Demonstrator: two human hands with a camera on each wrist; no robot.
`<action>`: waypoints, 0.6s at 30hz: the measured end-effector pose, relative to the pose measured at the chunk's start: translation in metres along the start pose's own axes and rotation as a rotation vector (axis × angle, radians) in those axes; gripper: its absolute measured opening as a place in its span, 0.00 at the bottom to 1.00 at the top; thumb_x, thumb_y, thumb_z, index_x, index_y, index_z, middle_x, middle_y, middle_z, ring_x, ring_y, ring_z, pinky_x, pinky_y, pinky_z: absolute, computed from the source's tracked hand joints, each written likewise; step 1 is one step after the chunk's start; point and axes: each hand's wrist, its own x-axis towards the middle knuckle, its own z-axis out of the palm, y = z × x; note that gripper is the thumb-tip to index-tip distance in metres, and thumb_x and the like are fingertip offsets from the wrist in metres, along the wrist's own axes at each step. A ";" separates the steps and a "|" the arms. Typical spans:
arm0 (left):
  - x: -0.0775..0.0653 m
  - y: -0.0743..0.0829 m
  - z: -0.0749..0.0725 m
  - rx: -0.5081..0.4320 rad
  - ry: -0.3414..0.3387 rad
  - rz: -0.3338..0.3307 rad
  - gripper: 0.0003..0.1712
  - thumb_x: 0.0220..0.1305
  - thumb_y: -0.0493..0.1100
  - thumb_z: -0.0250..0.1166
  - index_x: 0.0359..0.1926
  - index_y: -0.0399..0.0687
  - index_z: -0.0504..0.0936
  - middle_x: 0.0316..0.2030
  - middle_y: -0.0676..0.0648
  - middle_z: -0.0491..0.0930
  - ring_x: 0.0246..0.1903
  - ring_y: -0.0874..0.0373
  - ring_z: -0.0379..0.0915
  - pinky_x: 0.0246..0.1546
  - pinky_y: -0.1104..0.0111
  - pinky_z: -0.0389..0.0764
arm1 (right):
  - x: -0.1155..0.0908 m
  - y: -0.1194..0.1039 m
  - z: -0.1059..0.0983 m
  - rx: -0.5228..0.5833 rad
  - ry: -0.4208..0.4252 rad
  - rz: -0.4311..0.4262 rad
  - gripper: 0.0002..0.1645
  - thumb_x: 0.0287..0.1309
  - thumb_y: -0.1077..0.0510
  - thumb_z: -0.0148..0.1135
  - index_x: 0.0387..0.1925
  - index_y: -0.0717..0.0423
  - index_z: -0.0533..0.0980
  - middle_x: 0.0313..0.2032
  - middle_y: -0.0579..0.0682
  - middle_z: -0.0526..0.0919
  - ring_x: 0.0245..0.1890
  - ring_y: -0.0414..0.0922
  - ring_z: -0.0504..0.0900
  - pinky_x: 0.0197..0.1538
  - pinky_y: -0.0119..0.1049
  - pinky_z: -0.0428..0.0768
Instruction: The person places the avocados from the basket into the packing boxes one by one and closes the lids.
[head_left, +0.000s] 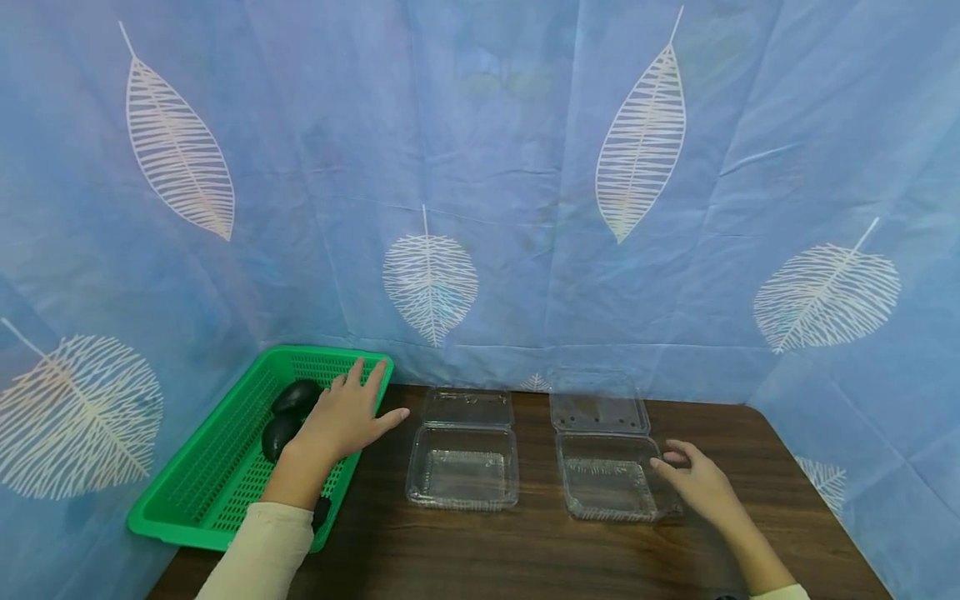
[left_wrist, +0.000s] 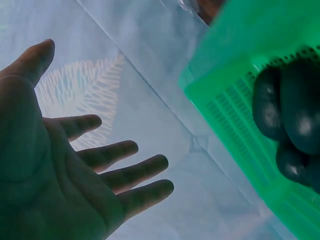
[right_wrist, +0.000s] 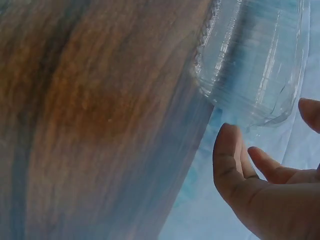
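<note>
My left hand (head_left: pixel 348 417), fingers spread, is over the right side of a green plastic basket (head_left: pixel 180 508) and holds nothing. Several dark, glossy, egg-shaped items (head_left: pixel 297 397) lie in the basket, partly hidden by that hand in the head view; the left wrist view shows a cluster of them (left_wrist: pixel 267 102) apart from the fingertips (left_wrist: pixel 162 186). At the right, my right hand (head_left: pixel 701 483) has loosely bent fingers close beside the right wall of a clear plastic clamshell box (head_left: pixel 607 492). In the right wrist view, nothing sits between those fingers and the thumb.
A second clear clamshell box (head_left: pixel 462 483) stands between the basket and the right box, its lid folded back. The right box's lid (head_left: pixel 600 408) also lies open toward the leaf-patterned blue cloth (head_left: pixel 510 208) behind the dark wooden table (head_left: pixel 480 562).
</note>
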 end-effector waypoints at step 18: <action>0.002 -0.067 -0.020 -0.172 -0.056 -0.071 0.56 0.73 0.70 0.56 0.82 0.38 0.45 0.75 0.20 0.49 0.71 0.18 0.51 0.61 0.27 0.65 | 0.013 0.019 -0.003 0.578 -0.147 0.171 0.38 0.78 0.45 0.54 0.71 0.72 0.61 0.50 0.53 0.76 0.44 0.43 0.79 0.45 0.37 0.86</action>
